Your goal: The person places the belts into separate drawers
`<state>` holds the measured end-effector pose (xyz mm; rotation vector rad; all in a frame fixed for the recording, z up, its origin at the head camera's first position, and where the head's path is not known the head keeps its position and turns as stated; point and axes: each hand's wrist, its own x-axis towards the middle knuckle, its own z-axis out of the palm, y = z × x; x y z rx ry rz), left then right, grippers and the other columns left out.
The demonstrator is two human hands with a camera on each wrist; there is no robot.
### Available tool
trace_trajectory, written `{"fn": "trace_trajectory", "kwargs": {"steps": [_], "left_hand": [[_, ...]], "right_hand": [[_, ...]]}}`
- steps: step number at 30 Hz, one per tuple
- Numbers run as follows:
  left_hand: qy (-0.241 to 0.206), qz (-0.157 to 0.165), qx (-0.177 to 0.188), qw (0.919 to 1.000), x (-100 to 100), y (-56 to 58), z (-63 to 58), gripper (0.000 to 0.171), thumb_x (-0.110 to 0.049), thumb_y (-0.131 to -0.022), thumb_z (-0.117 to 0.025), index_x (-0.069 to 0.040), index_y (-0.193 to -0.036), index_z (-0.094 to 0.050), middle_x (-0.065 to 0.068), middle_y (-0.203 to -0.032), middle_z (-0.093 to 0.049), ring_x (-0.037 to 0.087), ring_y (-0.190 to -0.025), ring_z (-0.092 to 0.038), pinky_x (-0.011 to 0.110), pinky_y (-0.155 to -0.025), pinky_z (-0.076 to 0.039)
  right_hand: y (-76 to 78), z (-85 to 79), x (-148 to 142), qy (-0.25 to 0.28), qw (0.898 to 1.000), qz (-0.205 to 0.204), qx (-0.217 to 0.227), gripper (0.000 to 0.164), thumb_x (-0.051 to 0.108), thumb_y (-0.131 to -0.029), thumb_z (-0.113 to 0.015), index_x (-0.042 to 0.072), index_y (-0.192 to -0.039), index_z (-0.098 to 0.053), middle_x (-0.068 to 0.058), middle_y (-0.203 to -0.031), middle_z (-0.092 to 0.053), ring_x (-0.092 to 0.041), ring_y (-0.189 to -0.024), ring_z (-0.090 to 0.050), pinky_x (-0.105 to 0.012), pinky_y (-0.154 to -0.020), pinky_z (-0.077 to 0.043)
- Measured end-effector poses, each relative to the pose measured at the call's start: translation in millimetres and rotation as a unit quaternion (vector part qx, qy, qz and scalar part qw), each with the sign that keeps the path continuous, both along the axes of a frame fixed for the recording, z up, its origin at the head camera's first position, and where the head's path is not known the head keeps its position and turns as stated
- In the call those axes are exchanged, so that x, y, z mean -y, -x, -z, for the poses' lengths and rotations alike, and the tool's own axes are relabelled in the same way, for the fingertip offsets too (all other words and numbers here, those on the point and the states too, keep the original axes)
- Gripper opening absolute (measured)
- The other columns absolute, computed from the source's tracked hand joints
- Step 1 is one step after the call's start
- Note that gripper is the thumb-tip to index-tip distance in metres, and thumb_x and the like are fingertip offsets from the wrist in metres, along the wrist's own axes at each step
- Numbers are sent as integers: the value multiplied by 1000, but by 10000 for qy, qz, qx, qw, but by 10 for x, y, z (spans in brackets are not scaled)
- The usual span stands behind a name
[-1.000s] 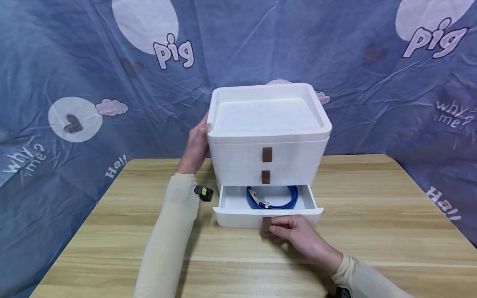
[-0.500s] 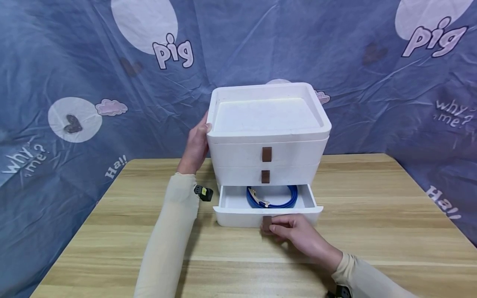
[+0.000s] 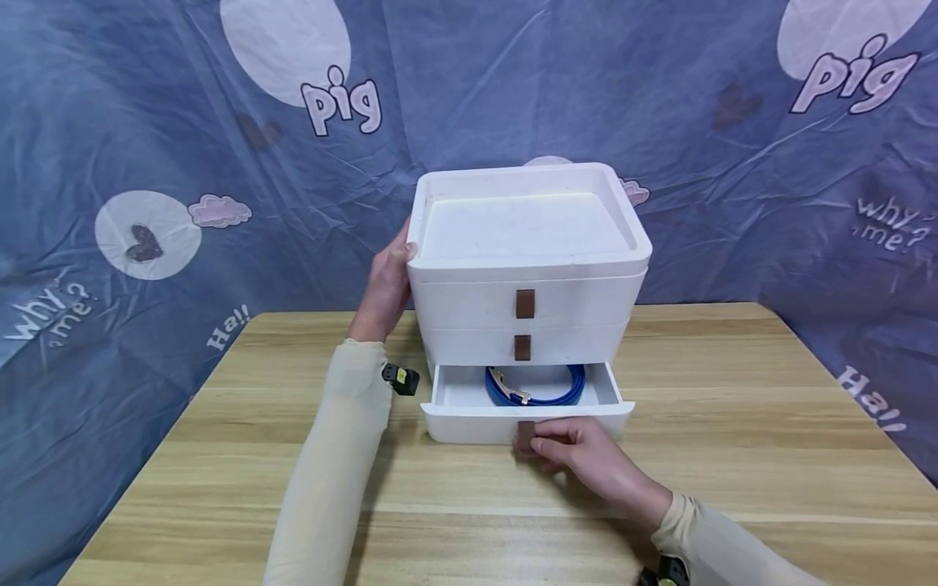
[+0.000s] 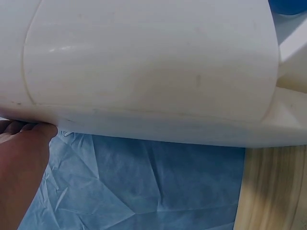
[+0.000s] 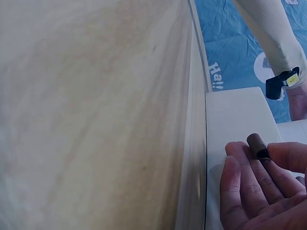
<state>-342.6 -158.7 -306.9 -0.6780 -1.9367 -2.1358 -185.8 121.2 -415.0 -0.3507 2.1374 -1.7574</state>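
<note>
A white drawer unit (image 3: 528, 305) stands on the table with its bottom drawer (image 3: 469, 427) pulled out. In that drawer lies a coiled blue strap (image 3: 577, 384) with gold-coloured metal fittings. My right hand (image 3: 589, 460) pinches the brown pull tab (image 3: 526, 437) on the drawer front; the right wrist view shows the tab (image 5: 257, 145) between thumb and fingers. My left hand (image 3: 387, 285) rests against the unit's upper left side, thumb at the top rim. In the left wrist view, that hand (image 4: 24, 153) touches the white side wall (image 4: 148, 62), with part of the fingers hidden.
Two upper drawers with brown tabs, such as the top one (image 3: 525, 303), are closed. A shallow tray top (image 3: 528, 264) caps the unit. The wooden table (image 3: 733, 407) extends to both sides, and a blue printed cloth (image 3: 469, 89) hangs behind.
The bottom drawer has slid in slightly toward the unit, and my right hand has moved with it, still pinching the tab. My left hand has stayed in place.
</note>
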Motion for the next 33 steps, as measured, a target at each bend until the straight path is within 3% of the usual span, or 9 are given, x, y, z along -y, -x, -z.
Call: {"fn": "trace_trajectory", "kwargs": {"steps": [21, 33], "left_hand": [[-60, -2, 77, 10000, -20, -9, 6, 72, -30, -87, -42, -13, -156, -28, 1, -157, -31, 17, -139, -33, 38, -112, -27], [-140, 61, 51, 9999, -24, 5, 6, 70, -30, -89, -42, -12, -155, -28, 3, -157, -31, 17, -139, -32, 36, -112, -27]], "right_hand": [[61, 11, -19, 130, 9999, -35, 0, 31, 9, -95, -61, -12, -117, -65, -19, -110, -69, -31, -100, -66, -39, -77, -56], [75, -6, -19, -75, 10000, 2, 8, 34, 8, -95, -60, -16, -120, -61, -22, -110, -68, -32, -92, -67, -42, -76, -56]]}}
